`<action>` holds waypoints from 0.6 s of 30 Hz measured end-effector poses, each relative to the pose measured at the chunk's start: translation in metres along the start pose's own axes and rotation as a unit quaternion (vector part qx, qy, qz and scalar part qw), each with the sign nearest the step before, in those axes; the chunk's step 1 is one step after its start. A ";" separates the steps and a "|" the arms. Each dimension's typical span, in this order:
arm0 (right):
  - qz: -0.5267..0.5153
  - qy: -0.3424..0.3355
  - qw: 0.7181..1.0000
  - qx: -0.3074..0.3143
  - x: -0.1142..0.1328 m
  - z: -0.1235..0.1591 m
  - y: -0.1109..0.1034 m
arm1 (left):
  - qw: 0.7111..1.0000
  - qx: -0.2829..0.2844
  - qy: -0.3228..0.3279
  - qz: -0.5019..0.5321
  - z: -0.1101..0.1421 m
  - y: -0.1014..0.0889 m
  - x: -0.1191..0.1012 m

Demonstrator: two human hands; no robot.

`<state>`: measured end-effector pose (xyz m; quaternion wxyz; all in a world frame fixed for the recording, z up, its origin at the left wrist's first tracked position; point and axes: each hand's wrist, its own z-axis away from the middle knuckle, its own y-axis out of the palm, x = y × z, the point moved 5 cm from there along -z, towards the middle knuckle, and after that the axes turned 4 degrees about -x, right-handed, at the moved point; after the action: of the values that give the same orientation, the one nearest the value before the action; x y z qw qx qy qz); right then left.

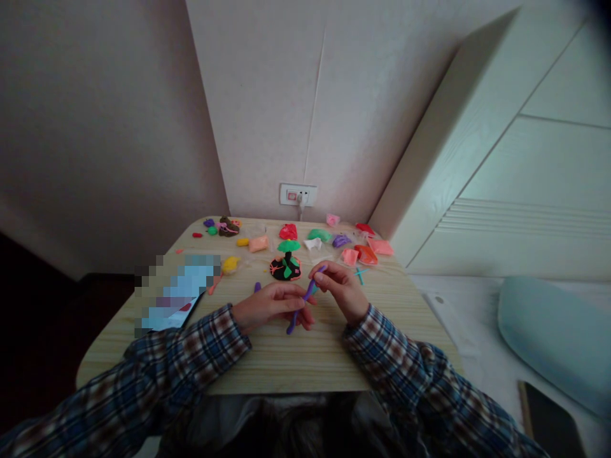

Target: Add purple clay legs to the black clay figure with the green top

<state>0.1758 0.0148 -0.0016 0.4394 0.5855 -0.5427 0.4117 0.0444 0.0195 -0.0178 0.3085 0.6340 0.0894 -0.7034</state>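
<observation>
A thin roll of purple modelling clay (309, 290) slants between my two hands above the table. My left hand (277, 304) pinches it near the middle, with its lower end sticking out below the fingers. At the upper end, the thumb and fingers of my right hand (340, 286) grip it. A short purple clay piece (258, 287) shows behind my left hand, partly hidden. Just beyond my hands stands a clay model with a black base (279, 267) and a green tree top (288, 245), trimmed with pink strands.
Clay packets lie along the table's back: red (288, 231), green (319, 235), purple (341, 240) and orange (365, 254). A yellow clay packet (230, 264) and a phone or tablet (184, 292) are at left. A blue-green cross-shaped tool (359, 275) lies right. Behind is a wall socket (298, 194).
</observation>
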 end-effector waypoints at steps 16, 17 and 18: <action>-0.062 -0.039 0.988 -0.140 0.004 -0.002 -0.023 | 0.980 -0.084 0.108 -0.146 0.004 -0.013 -0.013; -0.063 -0.040 0.987 -0.142 0.004 -0.003 -0.025 | 0.968 -0.119 0.136 -0.175 0.006 -0.015 -0.018; -0.065 -0.039 0.987 -0.139 0.005 -0.004 -0.026 | 0.955 -0.150 0.160 -0.201 0.008 -0.018 -0.022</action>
<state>0.2024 0.0177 0.0021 0.5209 0.5680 -0.5726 0.2796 0.0285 0.0365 0.0001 0.2336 0.6538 0.3679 -0.6185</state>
